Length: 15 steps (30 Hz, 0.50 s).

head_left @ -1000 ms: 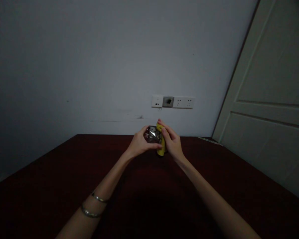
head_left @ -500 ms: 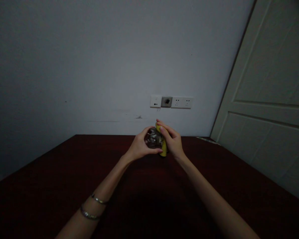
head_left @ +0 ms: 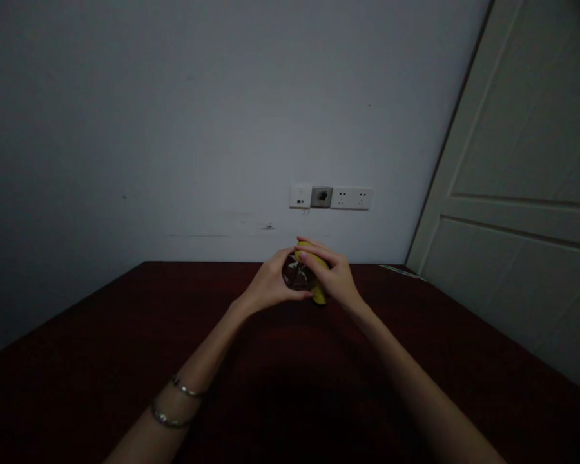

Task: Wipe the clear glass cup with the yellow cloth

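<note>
In the head view, the left hand [head_left: 269, 278] curls round a dark, glossy object [head_left: 297, 274], and just beside that grip, here's the right hand [head_left: 337, 276] pinching a yellow cloth-like piece [head_left: 319, 295] against the object's side, dark red tabletop [head_left: 125, 328] beneath them both, wall sockets [head_left: 350, 198] up beyond.

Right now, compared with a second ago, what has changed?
The right hand tilted left, bringing the upper end of the soft yellow cloth over the shiny, glassy round object; the cloth's lower end swung right. Nothing was let go: the left hand still holds the object, the right hand the cloth.
</note>
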Each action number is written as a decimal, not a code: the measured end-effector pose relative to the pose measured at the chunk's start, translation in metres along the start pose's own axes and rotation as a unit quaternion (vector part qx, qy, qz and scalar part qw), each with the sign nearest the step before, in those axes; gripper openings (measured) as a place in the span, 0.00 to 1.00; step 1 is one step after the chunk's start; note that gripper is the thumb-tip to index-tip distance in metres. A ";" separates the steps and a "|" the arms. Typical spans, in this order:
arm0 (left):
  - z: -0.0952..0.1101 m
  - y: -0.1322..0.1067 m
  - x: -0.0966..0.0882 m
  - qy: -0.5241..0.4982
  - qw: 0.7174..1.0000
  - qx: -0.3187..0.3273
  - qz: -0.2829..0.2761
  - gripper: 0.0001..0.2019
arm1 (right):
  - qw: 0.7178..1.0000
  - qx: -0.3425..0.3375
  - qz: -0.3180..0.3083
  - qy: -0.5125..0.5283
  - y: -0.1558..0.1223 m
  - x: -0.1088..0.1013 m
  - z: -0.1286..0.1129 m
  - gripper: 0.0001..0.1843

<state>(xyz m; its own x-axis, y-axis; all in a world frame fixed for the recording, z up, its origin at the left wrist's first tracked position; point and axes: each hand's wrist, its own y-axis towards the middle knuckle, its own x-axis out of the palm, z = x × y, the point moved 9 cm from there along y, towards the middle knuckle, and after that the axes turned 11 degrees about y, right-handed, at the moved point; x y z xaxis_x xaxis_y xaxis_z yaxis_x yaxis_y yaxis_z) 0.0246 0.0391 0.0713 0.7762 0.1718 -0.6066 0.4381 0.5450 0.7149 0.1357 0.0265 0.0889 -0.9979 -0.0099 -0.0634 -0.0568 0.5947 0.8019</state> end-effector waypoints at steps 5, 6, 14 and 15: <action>-0.015 -0.001 0.005 -0.047 0.995 -0.084 -0.001 0.31 | 0.999 -0.030 -0.036 -0.011 -0.002 0.009 -0.013 0.11; -0.019 -0.002 0.006 -0.068 0.993 -0.100 -0.003 0.29 | 0.997 -0.049 -0.057 -0.021 -0.004 0.013 -0.020 0.11; -0.013 0.000 0.010 -0.200 0.969 -0.139 -0.033 0.29 | 0.998 -0.001 -0.001 0.057 0.000 -0.002 -0.003 0.11; -0.012 0.000 0.011 -0.205 0.968 -0.140 -0.035 0.29 | 0.998 0.003 0.004 0.065 0.001 -0.004 -0.001 0.11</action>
<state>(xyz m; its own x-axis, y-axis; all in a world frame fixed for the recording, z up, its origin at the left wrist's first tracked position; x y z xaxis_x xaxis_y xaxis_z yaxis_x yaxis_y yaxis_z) 0.0273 0.0508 0.0606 0.8886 -0.1836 -0.4202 0.4014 0.7546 0.5191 0.1394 0.0258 0.0906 -0.9937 -0.1096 0.0215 -0.0490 0.6006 0.7981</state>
